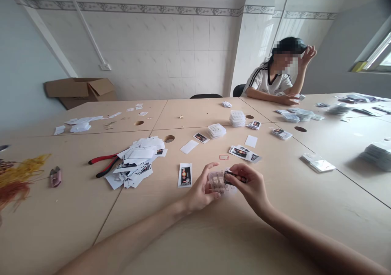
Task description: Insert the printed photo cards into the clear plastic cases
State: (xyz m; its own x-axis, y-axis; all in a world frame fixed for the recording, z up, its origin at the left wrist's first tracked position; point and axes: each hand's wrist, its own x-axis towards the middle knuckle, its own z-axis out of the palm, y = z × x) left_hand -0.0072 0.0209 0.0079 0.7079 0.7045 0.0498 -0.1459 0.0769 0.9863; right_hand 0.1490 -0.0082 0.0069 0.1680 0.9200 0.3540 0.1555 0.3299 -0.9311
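My left hand (200,191) is closed around a small clear plastic case (217,182), holding it just above the wooden table (76,210). My right hand (250,185) pinches a small dark printed card (233,178) against the case's right side. A single printed card (185,175) lies on the table left of my hands. A red rubber band (224,157) lies just beyond them.
A heap of white cards (136,163) and red-handled pliers (104,163) lie to the left. Stacks of clear cases (216,130) and more cards (244,152) sit further back. Another person (275,77) sits at the far right. A cardboard box (81,91) stands by the wall.
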